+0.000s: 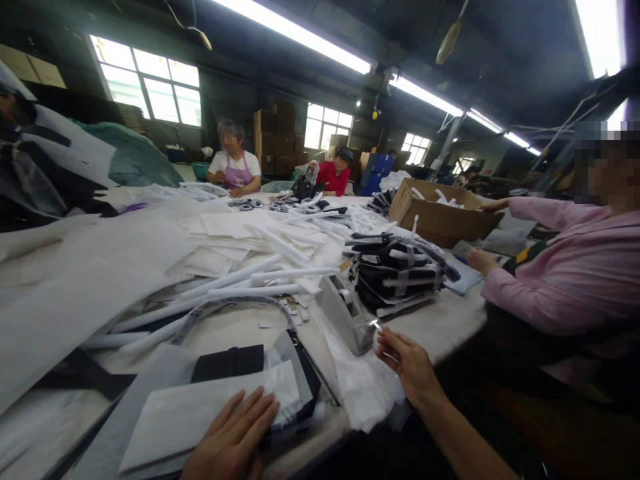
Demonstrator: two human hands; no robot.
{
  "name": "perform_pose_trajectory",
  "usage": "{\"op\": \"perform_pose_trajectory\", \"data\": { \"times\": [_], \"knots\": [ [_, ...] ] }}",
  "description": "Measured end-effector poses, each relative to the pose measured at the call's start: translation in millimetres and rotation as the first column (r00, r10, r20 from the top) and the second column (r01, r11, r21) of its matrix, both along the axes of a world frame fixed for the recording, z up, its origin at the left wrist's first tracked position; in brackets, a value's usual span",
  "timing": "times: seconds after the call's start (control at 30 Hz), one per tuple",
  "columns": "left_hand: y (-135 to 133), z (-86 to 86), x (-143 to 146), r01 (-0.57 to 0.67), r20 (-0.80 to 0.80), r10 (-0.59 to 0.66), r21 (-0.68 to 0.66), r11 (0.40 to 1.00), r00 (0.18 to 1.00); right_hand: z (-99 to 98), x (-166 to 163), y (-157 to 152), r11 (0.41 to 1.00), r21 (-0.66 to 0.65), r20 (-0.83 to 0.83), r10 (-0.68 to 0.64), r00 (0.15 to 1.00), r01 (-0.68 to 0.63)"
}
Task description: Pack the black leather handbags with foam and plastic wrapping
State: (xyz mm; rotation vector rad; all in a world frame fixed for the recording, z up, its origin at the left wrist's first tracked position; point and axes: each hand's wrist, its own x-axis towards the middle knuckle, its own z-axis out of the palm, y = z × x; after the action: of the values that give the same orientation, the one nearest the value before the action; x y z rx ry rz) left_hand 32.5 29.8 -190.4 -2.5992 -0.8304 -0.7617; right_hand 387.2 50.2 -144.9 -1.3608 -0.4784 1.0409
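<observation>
My left hand [235,433] lies flat with fingers spread on a white paper-wrapped piece [200,413] that sits on a black bag [280,373] with a curved handle. Out to the right, my right hand [407,363] pinches the end of clear tape at the cutter of a grey tape dispenser [345,313]. The dispenser stands on the white table [440,327] just left of that hand.
White paper sheets and rolled paper tubes [260,273] cover the table. A stack of wrapped black bags [400,273] and a cardboard box [435,213] stand to the right. A person in pink [565,280] sits right; two others sit at the far end.
</observation>
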Motion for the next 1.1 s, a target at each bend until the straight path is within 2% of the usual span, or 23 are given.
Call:
{"op": "perform_pose_trajectory", "data": {
  "times": [0.23,0.4,0.6,0.77,0.83,0.9,1.0,1.1],
  "knots": [
    [0.6,-4.6,-1.4,0.003,-0.013,-0.003,-0.048,0.999,1.0,5.2,1.8,0.6,0.999,0.0,0.031,-0.054,0.998,0.054],
    [-0.9,-9.6,-1.9,-0.019,-0.014,0.018,-0.066,0.998,1.0,4.3,3.9,-15.8,0.998,-0.03,0.044,-0.047,0.998,0.049],
    [-3.3,-5.6,-2.5,-0.023,-0.033,0.021,-0.061,0.998,0.999,-19.2,8.7,-27.0,0.997,-0.053,0.127,-0.042,0.991,0.049],
    [-4.2,-3.9,-1.4,-0.009,0.016,0.01,-0.064,0.998,1.0,-40.4,14.3,-14.5,0.998,-0.064,0.354,0.009,0.935,0.014],
    [-4.0,-3.6,-0.8,-0.005,0.032,0.007,-0.067,0.998,0.999,-42.1,20.2,-8.8,0.998,-0.068,0.495,0.03,0.869,0.005],
    [-4.0,-3.4,-0.4,0.0,0.038,0.004,-0.082,0.997,0.999,-39.2,30.0,-5.6,0.997,-0.075,0.651,0.054,0.757,-0.007],
    [-5.3,-4.1,-0.4,-0.005,0.039,0.01,-0.121,0.993,0.999,-30.0,49.7,-7.9,0.995,-0.094,0.85,0.093,0.518,-0.025],
    [-7.1,-6.6,-1.4,-0.013,0.049,0.021,-0.155,0.988,0.999,-17.1,69.0,-18.6,0.994,-0.104,0.963,0.11,0.244,-0.04]
  ]
}}
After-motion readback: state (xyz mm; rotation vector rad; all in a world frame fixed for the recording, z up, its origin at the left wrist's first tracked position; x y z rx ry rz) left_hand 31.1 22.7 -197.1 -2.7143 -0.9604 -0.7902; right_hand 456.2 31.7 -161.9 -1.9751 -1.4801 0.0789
